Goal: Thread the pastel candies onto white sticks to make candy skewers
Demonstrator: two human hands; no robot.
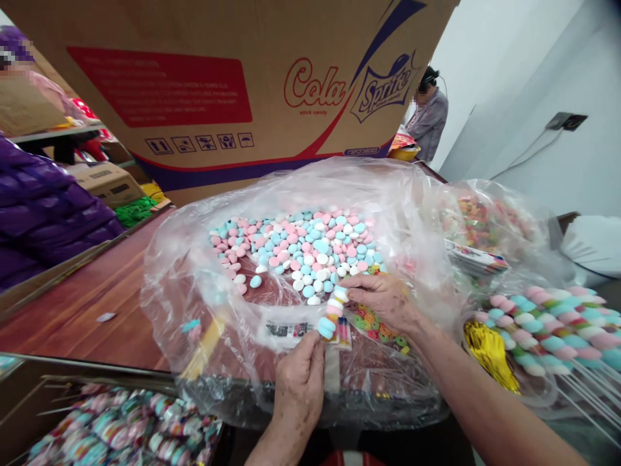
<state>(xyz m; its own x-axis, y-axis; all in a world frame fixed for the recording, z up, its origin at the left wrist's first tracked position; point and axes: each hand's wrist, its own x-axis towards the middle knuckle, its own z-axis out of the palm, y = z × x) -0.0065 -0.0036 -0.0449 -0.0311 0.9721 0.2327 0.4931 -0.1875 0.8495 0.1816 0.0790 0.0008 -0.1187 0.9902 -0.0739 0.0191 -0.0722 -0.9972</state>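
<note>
A short skewer of stacked pink, blue and white round candies is gripped at its lower end by the left hand and pinched at its upper end by the fingertips of the right hand, just above the near edge of a wide clear plastic bag. Just beyond the right hand, a loose heap of pastel candy discs is spread inside the bag, and finished candy skewers are piled to its right. If the top pinch is loosened, discs could slide off the stick and scatter, since the stack is judged to be held on only by both grips.
</note>
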